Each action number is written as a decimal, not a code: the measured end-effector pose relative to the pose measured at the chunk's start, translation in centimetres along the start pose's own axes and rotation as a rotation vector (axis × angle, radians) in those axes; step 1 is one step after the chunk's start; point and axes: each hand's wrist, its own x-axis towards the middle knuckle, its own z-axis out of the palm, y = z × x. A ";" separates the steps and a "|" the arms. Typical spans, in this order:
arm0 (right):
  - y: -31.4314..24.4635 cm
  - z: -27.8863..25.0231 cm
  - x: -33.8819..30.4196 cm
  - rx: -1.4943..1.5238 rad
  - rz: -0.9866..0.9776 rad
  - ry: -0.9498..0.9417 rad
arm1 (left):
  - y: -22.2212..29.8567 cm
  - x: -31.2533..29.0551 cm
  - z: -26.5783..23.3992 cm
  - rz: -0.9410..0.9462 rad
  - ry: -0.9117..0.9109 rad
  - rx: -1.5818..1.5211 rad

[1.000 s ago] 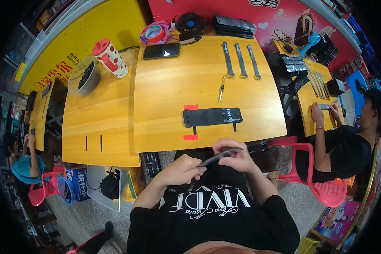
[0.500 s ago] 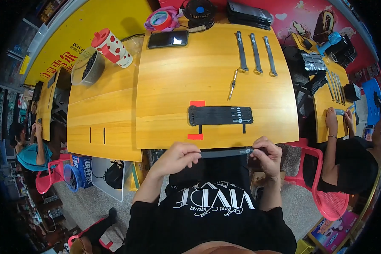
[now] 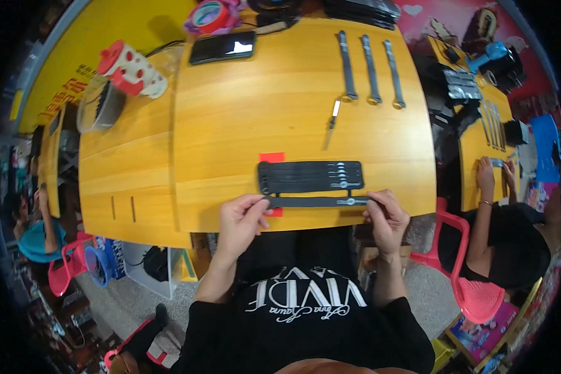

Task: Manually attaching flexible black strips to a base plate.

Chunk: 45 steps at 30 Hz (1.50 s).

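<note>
A dark grey strap (image 3: 318, 202) with a small printed label near its right end is stretched level between my hands, over the table's near edge. My left hand (image 3: 243, 219) pinches its left end between thumb and fingers. At the label end, my right hand (image 3: 388, 218) has a similar pinch. Just beyond lies a neat row of black straps (image 3: 296, 177), side by side, their labels lined up on the right. The held strap runs parallel to this row, slightly nearer me. A red tape mark (image 3: 272, 157) shows at the row's far left corner; another (image 3: 276, 212) is partly covered by my left fingers.
Three grey straps (image 3: 371, 68) with end rings lie at the far right of the table, near a thin pen-like tool (image 3: 333, 119). A phone (image 3: 222, 48), tape roll (image 3: 210, 19) and spotted cup (image 3: 131, 70) stand farther back. Another person (image 3: 505, 230) works at right.
Both hands have moved forward, carrying the strap from over my lap to the table beside the row. The view has shifted slightly. The strap now looks straight and taut.
</note>
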 end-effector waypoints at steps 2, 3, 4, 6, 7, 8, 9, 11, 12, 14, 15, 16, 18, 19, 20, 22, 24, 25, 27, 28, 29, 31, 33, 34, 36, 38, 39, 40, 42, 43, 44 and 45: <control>0.2 0.4 0.4 -0.040 -0.024 0.011 | 0.2 0.0 -0.1 -0.005 0.034 -0.019; 0.5 0.6 0.4 -0.009 -0.018 0.035 | 0.1 0.2 -0.2 -0.005 0.031 -0.020; 0.8 0.6 0.5 0.023 -0.014 0.059 | 0.0 0.5 0.0 -0.006 0.028 -0.019; 1.0 1.0 0.9 0.000 -0.017 0.067 | -0.3 0.7 -0.1 -0.013 0.031 -0.038; 1.0 1.0 1.1 -0.005 -0.027 0.058 | -0.3 0.8 -0.1 -0.013 0.048 -0.050; 1.1 0.9 1.2 -0.008 -0.039 0.050 | -0.4 0.9 -0.2 -0.018 0.039 -0.052; 1.4 0.7 1.4 -0.075 -0.082 0.042 | -0.4 1.0 -0.2 -0.021 0.034 -0.051; 1.6 0.7 1.6 -0.099 -0.071 0.053 | -0.3 1.1 -0.3 -0.028 0.027 -0.050; 1.6 0.8 1.7 -0.118 -0.064 0.059 | -0.3 1.1 -0.4 -0.034 0.030 -0.051; 1.6 0.9 1.9 -0.152 -0.064 0.057 | -0.2 1.1 -0.4 -0.044 0.027 -0.053; 1.6 0.9 2.0 -0.183 -0.068 0.053 | -0.1 1.1 -0.4 -0.049 0.030 -0.048; 1.5 1.0 2.0 -0.187 -0.065 0.056 | -0.2 1.2 -0.4 -0.053 0.033 -0.043; 1.0 1.4 1.9 -0.178 -0.015 0.092 | -0.3 1.2 -0.7 -0.056 0.028 -0.052; 1.1 1.4 2.0 -0.179 -0.012 0.094 | -0.4 1.2 -0.8 -0.055 0.025 -0.063; 1.1 1.5 2.0 -0.188 -0.022 0.094 | -0.4 1.3 -0.9 -0.058 0.025 -0.063; 1.2 1.5 2.1 -0.197 -0.030 0.095 | -0.4 1.3 -1.0 -0.075 0.032 -0.056; 1.4 1.4 2.1 -0.229 0.000 0.084 | -0.7 1.3 -0.9 -0.062 0.045 -0.067; 1.5 1.5 2.1 -0.229 0.001 0.084 | -0.8 1.3 -0.8 -0.046 0.057 -0.080; 1.6 1.6 2.2 -0.221 -0.006 0.100 | -0.8 1.3 -0.8 -0.040 0.057 -0.070; 1.6 1.6 2.2 -0.222 -0.004 0.101 | -0.8 1.3 -0.7 -0.032 0.056 -0.061; 1.7 1.6 2.2 -0.225 0.001 0.105 | -0.7 1.3 -0.8 -0.034 0.057 -0.060; 1.8 1.7 2.2 -0.227 0.007 0.109 | -0.5 1.2 -0.8 -0.059 0.036 -0.067; 1.7 1.8 2.2 -0.209 0.008 0.122 | -0.5 1.2 -0.8 -0.056 0.037 -0.061; 1.7 1.9 2.2 -0.209 0.009 0.123 | -0.5 1.2 -0.8 -0.051 0.037 -0.055; 1.7 1.9 2.2 -0.211 0.016 0.143 | -0.7 1.3 -0.8 -0.044 0.043 -0.051; 1.4 2.1 2.4 -0.233 -0.002 0.146 | -0.8 1.3 -0.7 -0.036 0.050 -0.046; 1.3 2.1 2.5 -0.255 -0.020 0.149 | -0.6 1.3 -0.6 -0.031 0.050 -0.036; 1.2 2.1 2.5 -0.255 -0.020 0.149 | -0.6 1.3 -0.6 -0.026 0.050 -0.026; 1.1 2.1 2.5 -0.267 -0.030 0.156 | -0.6 1.3 -0.5 -0.031 0.051 -0.025; 1.2 2.1 2.6 -0.267 -0.031 0.157 | -0.7 1.4 -0.5 -0.038 0.051 -0.024; 1.2 2.1 2.5 -0.258 -0.028 0.159 | -0.6 1.4 -0.5 -0.038 0.048 -0.025; 1.3 2.1 2.5 -0.249 -0.026 0.162 | -0.5 1.4 -0.5 -0.041 0.040 -0.026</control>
